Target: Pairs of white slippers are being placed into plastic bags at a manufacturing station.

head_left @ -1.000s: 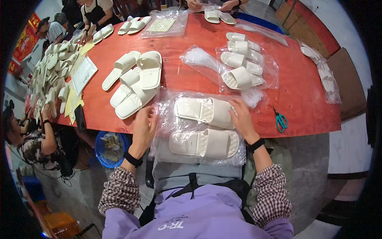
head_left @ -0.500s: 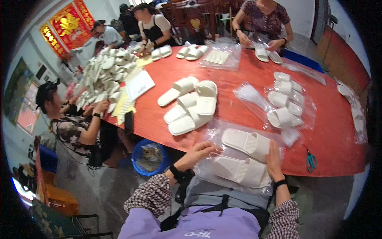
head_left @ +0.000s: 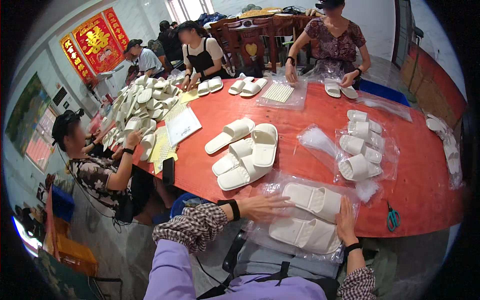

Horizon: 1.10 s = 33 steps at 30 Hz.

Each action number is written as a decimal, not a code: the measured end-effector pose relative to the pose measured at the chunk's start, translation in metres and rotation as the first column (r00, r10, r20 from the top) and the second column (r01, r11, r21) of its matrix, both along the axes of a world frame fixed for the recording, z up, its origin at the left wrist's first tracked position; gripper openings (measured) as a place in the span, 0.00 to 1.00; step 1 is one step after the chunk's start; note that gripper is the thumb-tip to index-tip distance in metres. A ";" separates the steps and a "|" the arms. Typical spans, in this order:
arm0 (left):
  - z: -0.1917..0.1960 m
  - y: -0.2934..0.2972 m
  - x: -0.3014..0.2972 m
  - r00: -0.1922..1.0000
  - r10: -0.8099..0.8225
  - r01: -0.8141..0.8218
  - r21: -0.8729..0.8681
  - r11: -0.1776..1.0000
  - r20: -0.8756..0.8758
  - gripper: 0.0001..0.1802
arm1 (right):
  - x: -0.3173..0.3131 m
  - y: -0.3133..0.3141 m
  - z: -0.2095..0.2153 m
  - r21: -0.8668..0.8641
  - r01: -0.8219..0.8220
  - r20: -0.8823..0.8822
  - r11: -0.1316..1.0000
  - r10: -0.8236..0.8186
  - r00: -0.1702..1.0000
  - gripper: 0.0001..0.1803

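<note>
A pair of cream slide slippers lies side by side at the table's near edge, the far slipper point(head_left: 301, 195) and the near slipper point(head_left: 295, 231), both toward the right. A clear plastic bag point(head_left: 260, 231) spreads under or around them; which, I cannot tell. My left hand point(head_left: 264, 207), slightly blurred, is stretched out flat over the bag's left side, fingertips close to the slippers and nothing gripped. Along their right ends rests my right hand point(head_left: 345, 223), fingers straight and together, touching the bag or the slippers.
Loose slippers point(head_left: 223, 142) lie ahead on the red table point(head_left: 300, 120). Bagged slippers point(head_left: 356, 144) and teal-handled scissors point(head_left: 393, 218) are to the right. At the far left rises a slipper heap point(head_left: 145, 97), beside yellow sheets and a phone point(head_left: 168, 171). Several co-workers sit around.
My left hand has gone from a pinch at the bag's left edge to outstretched fingers nearer the slippers. My right hand stays at their right ends. The head view has tilted up.
</note>
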<state>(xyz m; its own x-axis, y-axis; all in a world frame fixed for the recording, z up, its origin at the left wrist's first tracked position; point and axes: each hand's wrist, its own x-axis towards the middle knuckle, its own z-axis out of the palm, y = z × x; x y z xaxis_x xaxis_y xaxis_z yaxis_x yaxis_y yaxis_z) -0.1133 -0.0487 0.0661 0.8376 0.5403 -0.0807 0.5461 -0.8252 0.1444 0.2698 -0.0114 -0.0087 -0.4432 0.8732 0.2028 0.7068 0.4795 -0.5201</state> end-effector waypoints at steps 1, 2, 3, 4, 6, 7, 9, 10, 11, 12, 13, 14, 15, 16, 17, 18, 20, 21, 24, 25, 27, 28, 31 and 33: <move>-0.006 0.002 0.002 0.992 -0.093 0.094 -0.004 0.996 0.084 0.34 | -0.002 0.000 0.001 0.000 0.000 -0.005 1.000 0.000 1.000 0.33; -0.012 0.004 0.003 0.968 -0.184 0.187 -0.002 0.982 0.168 0.34 | -0.004 0.000 0.002 -0.001 -0.004 -0.003 1.000 0.004 1.000 0.33; -0.010 0.009 0.016 0.966 -0.219 0.225 -0.027 0.974 0.137 0.33 | -0.001 -0.001 0.005 -0.002 0.005 0.009 1.000 -0.005 1.000 0.34; -0.014 0.013 0.025 0.965 -0.222 0.228 -0.029 0.973 0.137 0.33 | 0.000 -0.002 0.005 -0.003 0.008 0.008 1.000 -0.008 1.000 0.34; -0.023 0.020 0.046 0.938 -0.257 0.279 -0.065 0.958 0.231 0.30 | 0.001 -0.002 0.006 0.003 0.009 0.014 1.000 -0.009 1.000 0.35; -0.028 0.022 0.057 0.938 -0.256 0.278 -0.065 0.958 0.234 0.30 | 0.001 -0.003 0.006 -0.034 0.018 0.023 0.999 -0.017 1.000 0.36; -0.040 0.025 0.078 0.887 -0.230 0.288 -0.088 0.954 0.401 0.24 | 0.000 -0.003 0.007 -0.039 0.020 0.028 0.999 -0.019 0.999 0.37; -0.049 0.028 0.087 0.885 -0.226 0.285 -0.089 0.954 0.406 0.24 | -0.001 -0.003 0.007 -0.045 0.019 0.029 0.999 -0.018 0.999 0.38; -0.057 0.031 0.097 0.877 -0.212 0.270 -0.077 0.960 0.431 0.20 | -0.002 -0.004 0.007 -0.052 0.024 0.041 0.998 -0.022 0.999 0.38; -0.059 0.035 0.104 0.867 -0.201 0.258 -0.065 0.964 0.456 0.16 | -0.002 -0.005 0.007 -0.056 0.022 0.046 0.998 -0.019 0.999 0.38; -0.062 0.037 0.110 0.833 -0.184 0.242 -0.046 0.969 0.522 0.12 | -0.002 -0.006 0.008 -0.062 0.028 0.045 0.998 -0.026 0.999 0.38; -0.065 0.042 0.113 0.831 -0.176 0.238 -0.052 0.970 0.528 0.12 | -0.002 -0.005 0.007 -0.070 0.034 0.043 0.997 -0.031 0.999 0.39; -0.068 0.045 0.117 0.824 -0.196 0.268 -0.061 0.961 0.532 0.12 | -0.002 -0.004 0.007 -0.080 0.031 0.049 0.996 -0.027 0.998 0.39; -0.072 0.046 0.118 0.816 -0.215 0.298 -0.072 0.952 0.537 0.12 | -0.001 -0.004 0.007 -0.088 0.029 0.044 0.996 -0.025 0.999 0.39; -0.076 0.048 0.117 0.813 -0.205 0.295 -0.083 0.952 0.544 0.12 | -0.001 -0.005 0.006 -0.096 0.027 0.040 0.995 -0.023 0.999 0.39; -0.076 0.051 0.118 0.827 -0.210 0.294 -0.084 0.952 0.521 0.12 | 0.000 -0.007 0.007 -0.116 0.033 0.051 0.993 -0.027 0.998 0.39; -0.077 0.050 0.120 0.835 -0.198 0.292 -0.108 0.950 0.514 0.13 | -0.004 -0.002 0.010 -0.127 0.029 0.056 0.992 -0.022 0.998 0.39; -0.076 0.050 0.118 0.831 -0.196 0.272 -0.074 0.960 0.520 0.13 | -0.006 -0.001 0.013 -0.117 0.025 0.052 0.993 -0.019 0.998 0.38; -0.070 0.048 0.104 0.871 -0.194 0.270 -0.111 0.956 0.452 0.13 | -0.006 0.001 0.011 -0.119 0.026 0.094 0.993 -0.015 0.995 0.38; -0.070 0.044 0.098 0.882 -0.159 0.233 -0.118 0.965 0.445 0.12 | -0.005 0.002 0.008 -0.091 0.016 0.088 0.996 -0.008 0.996 0.37; -0.063 0.036 0.081 0.895 -0.094 0.147 -0.089 0.985 0.436 0.11 | -0.008 0.001 0.009 -0.103 0.027 0.119 0.994 -0.015 0.993 0.37; -0.059 0.031 0.070 0.897 -0.067 0.099 -0.051 0.994 0.437 0.11 | -0.010 0.002 0.011 -0.098 0.033 0.144 0.995 -0.018 0.989 0.37; -0.042 0.011 0.022 0.930 0.177 -0.128 -0.166 0.978 0.323 0.15 | -0.013 0.003 0.010 -0.081 0.041 0.251 0.996 -0.019 0.968 0.40; -0.016 -0.005 0.000 0.951 0.267 -0.219 -0.269 0.938 0.156 0.17 | -0.009 0.001 0.005 -0.038 0.020 0.297 0.999 -0.008 0.955 0.44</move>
